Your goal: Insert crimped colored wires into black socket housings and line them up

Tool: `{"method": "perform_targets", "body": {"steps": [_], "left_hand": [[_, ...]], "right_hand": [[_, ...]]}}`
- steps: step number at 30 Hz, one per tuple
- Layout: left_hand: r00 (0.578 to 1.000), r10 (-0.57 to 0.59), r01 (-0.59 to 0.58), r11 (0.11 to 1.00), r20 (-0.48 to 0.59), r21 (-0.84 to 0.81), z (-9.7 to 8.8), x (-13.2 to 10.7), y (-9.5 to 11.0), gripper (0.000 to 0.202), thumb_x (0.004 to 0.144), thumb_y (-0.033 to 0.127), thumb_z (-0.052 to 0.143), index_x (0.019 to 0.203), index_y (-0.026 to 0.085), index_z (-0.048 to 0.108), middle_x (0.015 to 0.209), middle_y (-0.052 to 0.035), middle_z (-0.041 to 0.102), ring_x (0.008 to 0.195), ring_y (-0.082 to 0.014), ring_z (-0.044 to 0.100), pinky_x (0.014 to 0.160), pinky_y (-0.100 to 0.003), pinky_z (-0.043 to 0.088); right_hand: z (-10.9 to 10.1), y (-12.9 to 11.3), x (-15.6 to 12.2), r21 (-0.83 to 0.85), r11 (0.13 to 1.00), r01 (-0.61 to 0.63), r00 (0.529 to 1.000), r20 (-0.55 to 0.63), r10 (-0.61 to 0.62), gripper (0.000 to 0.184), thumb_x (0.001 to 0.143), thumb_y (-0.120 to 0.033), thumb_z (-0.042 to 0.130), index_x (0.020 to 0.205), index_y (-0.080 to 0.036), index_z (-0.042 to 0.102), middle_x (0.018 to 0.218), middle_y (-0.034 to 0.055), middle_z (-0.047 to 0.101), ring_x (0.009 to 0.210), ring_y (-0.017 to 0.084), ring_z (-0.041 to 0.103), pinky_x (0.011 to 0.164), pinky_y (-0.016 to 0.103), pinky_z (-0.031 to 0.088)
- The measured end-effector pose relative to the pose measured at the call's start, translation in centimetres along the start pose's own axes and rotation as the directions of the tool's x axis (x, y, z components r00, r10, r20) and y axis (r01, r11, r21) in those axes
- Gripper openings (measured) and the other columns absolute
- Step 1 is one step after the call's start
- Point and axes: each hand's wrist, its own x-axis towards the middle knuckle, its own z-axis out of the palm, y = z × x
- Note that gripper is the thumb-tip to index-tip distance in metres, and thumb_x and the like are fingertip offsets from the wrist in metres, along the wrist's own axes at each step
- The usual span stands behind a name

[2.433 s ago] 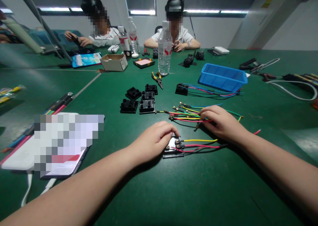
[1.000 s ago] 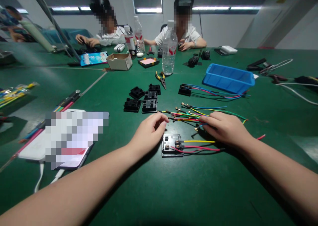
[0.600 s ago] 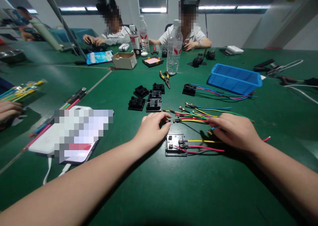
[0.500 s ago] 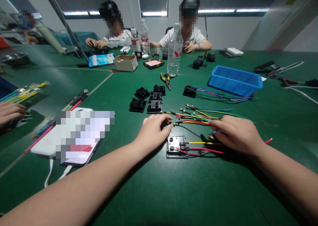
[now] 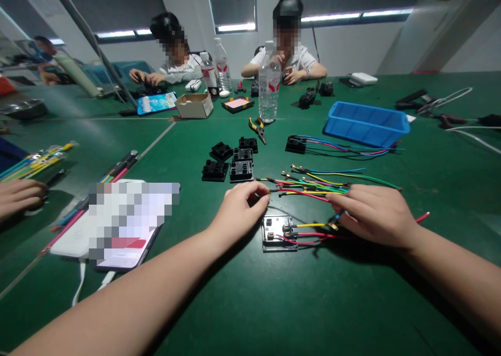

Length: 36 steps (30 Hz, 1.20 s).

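While the left hand [image 5: 242, 208] rests just behind the black connector block [image 5: 278, 234], its thumb and forefinger are pressed together on the brass end of one of the loose wires [image 5: 313, 185] – a fan of red, yellow and green strands on the green table [image 5: 274, 304]. The right hand [image 5: 373, 213] lies palm down beside the block, its fingertips pinching a blue wire [image 5: 340, 214] whose terminal sits close to the yellow and red leads already plugged in. Further back sit spare black housings [image 5: 230, 164], pliers [image 5: 257, 128], a water bottle [image 5: 269, 92] and a blue tray [image 5: 366, 123].
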Motion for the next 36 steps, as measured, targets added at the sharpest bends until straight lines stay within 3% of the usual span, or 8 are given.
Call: {"method": "perform_targets", "body": {"steps": [6,15,23,36], "left_hand": [[1.0,-0.009,0.008,0.998,-0.022,-0.066,-0.1,0.0,0.4,0.009,0.084,0.022,0.055,0.088,0.019,0.063,0.087,-0.0008,0.067,0.079,-0.0149,0.061,0.075,-0.028,0.048],[1.0,-0.021,0.022,0.992,0.01,-0.123,-0.1,-0.1,0.6,0.009,0.081,0.018,0.055,0.087,0.019,0.062,0.086,-0.0008,0.066,0.08,-0.0152,0.06,0.075,-0.029,0.047],[0.999,-0.029,0.035,0.989,0.041,-0.143,-0.1,-0.1,0.8,0.009,0.082,0.019,0.053,0.085,0.018,0.061,0.084,-0.0009,0.064,0.078,-0.0151,0.058,0.073,-0.028,0.046],[0.999,-0.032,0.036,0.987,0.028,-0.155,-0.1,-0.1,0.9,0.012,0.084,0.023,0.055,0.094,0.019,0.061,0.088,-0.001,0.064,0.08,-0.0149,0.058,0.074,-0.028,0.047]], "right_hand": [[-0.3,-0.1,0.4,-0.012,1.0,-0.015,1.0,-0.004,0.015,0.024,0.088,-0.014,0.051,0.11,-0.014,0.059,0.064,0.0017,0.057,0.058,0.015,0.048,0.054,0.028,0.036],[0.4,-0.3,0.3,0.026,0.993,-0.118,0.993,0.035,0.117,0.013,0.085,-0.012,0.05,0.089,-0.017,0.061,0.068,0.0016,0.062,0.06,0.014,0.052,0.057,0.026,0.038],[0.8,0.0,0.3,-0.005,0.993,-0.119,0.987,0.109,0.119,0.015,0.09,-0.024,0.052,0.083,-0.017,0.064,0.065,0.0015,0.06,0.058,0.013,0.051,0.054,0.026,0.033],[1.1,0.3,-0.1,0.078,0.984,-0.158,0.979,0.143,0.145,0.017,0.091,-0.021,0.05,0.083,-0.017,0.065,0.067,0.0023,0.059,0.061,0.013,0.051,0.056,0.026,0.033]]}}
